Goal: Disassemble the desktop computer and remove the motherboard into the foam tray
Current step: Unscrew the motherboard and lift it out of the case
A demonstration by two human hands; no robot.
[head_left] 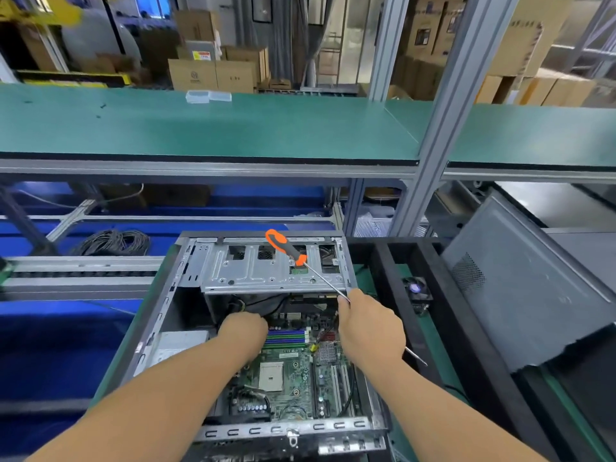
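Note:
The open desktop case (pixel 160 315) lies on the green bench with the green motherboard (pixel 293 371) inside it. My left hand (pixel 245 331) reaches under the metal drive cage (pixel 260 271), its fingers curled down on the black cables (pixel 266 303) at the board's far edge. My right hand (pixel 368 328) is at the case's right wall and grips the long shaft of an orange-and-black screwdriver (pixel 286 248). The screwdriver's handle sticks up over the cage and its tip shows behind my wrist. The black foam tray (pixel 383 261) stands right of the case.
A small fan (pixel 415 290) lies in the foam tray. A grey side panel (pixel 520 281) leans at the right. A green shelf (pixel 206 128) on aluminium posts runs across above the bench. A coil of black cable (pixel 113 243) lies at the left, with blue surfaces around it.

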